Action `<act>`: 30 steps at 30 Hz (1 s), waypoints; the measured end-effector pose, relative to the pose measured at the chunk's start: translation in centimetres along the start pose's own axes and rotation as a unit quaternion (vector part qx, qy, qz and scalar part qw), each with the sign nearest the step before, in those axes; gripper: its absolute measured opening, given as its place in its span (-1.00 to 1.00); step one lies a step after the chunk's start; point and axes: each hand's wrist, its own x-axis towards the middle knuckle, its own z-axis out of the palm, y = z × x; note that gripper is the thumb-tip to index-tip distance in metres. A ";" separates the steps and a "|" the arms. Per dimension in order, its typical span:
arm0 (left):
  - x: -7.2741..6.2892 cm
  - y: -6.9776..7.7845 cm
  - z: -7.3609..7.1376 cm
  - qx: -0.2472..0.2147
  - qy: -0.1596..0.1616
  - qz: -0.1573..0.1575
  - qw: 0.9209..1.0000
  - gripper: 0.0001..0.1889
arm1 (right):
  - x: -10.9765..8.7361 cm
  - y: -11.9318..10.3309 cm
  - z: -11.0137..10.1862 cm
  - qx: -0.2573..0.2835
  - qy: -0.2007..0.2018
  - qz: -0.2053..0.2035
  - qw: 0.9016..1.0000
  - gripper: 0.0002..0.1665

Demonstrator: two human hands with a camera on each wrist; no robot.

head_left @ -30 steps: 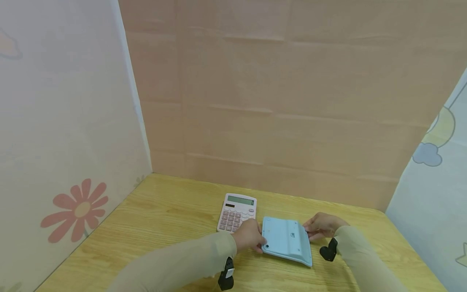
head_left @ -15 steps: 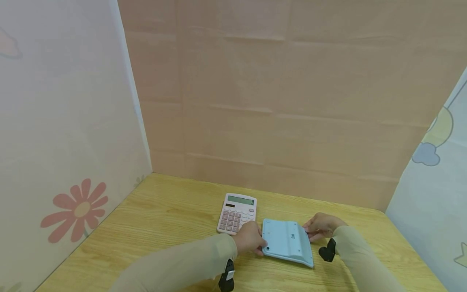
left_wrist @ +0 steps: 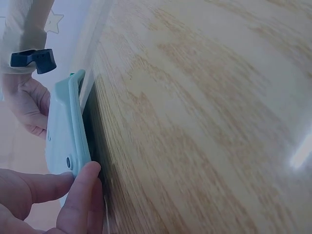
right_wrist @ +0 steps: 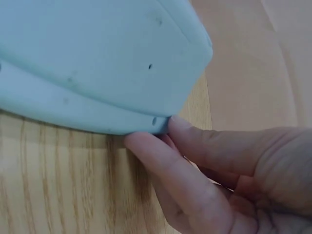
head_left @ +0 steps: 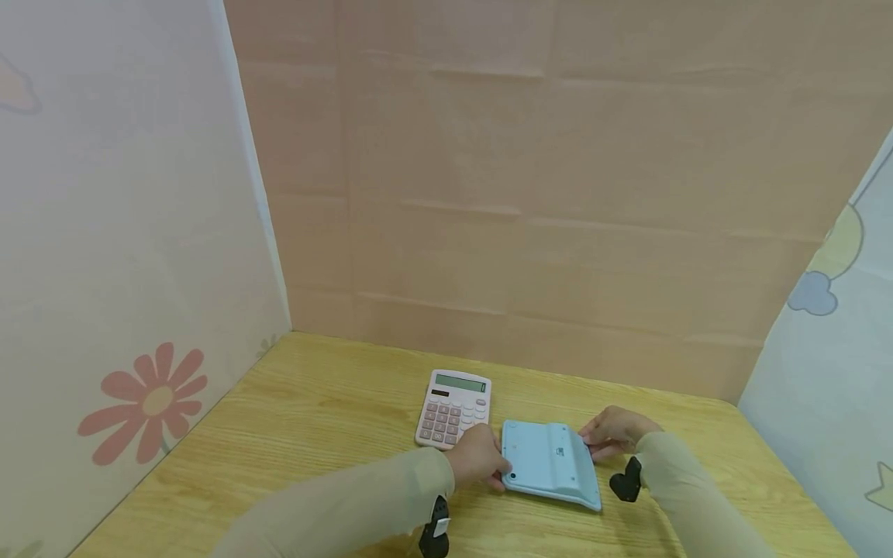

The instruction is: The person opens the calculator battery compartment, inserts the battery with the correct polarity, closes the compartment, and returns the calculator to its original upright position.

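Note:
A light blue calculator (head_left: pixel 533 457) is held face down, its back with small screws and a raised ridge turned up; the keys and display are hidden. My left hand (head_left: pixel 476 456) pinches its left edge between thumb and fingers, near a small dark round spot (left_wrist: pixel 69 162). At the opposite edge, my right hand (head_left: pixel 617 431) pinches a far corner, with thumb and fingertip on the rim in the right wrist view. In the left wrist view the calculator stands close over the table, a dark shadow beneath it. Just behind my left hand lies a pink calculator (head_left: pixel 456 394), face up.
The wooden table (head_left: pixel 335 403) meets a tan paper-covered wall (head_left: pixel 516 232) at the back. A white panel with a red flower (head_left: pixel 156 401) stands at the left, and another printed panel (head_left: pixel 837 372) at the right.
The blue calculator has come slightly lower and nearer the front, its far edge dipping a little. My left hand moved down a touch with it; my right hand stayed nearly still. Both grips held.

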 end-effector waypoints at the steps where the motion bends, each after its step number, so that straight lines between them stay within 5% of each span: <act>1: 0.0 0.0 0.0 0.001 0.000 0.001 1.000 -0.80 | 0.0 0.0 0.0 0.001 0.003 0.001 1.000 -0.87; 30: 0.2 -0.2 0.9 0.098 0.039 0.042 0.993 -0.73 | 0.4 0.6 0.1 -0.007 0.016 -0.005 1.000 -0.89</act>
